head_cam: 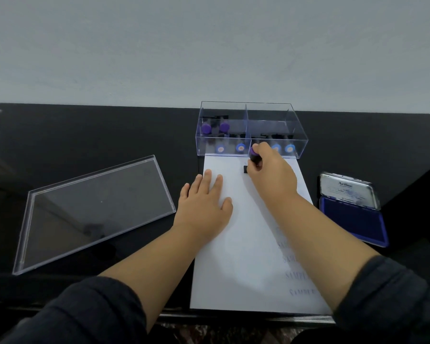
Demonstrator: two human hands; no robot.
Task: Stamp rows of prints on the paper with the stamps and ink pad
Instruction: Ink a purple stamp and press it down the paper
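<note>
A white sheet of paper [246, 256] lies on the black table in front of me. My right hand [273, 175] grips a black stamp with a purple cap [254, 156], its base down on the paper near the far edge. My left hand [205, 199] rests flat on the paper's left side, fingers straight. Several faint "SAMPLE" prints [293, 259] run down the right side of the sheet, partly hidden by my right forearm. An open blue ink pad [353, 219] with its metal lid raised sits to the right of the paper.
A clear divided box [251, 130] holding several purple- and blue-capped stamps stands just beyond the paper. Its clear lid [94, 209] lies flat on the table to the left. The table's front edge runs under my forearms.
</note>
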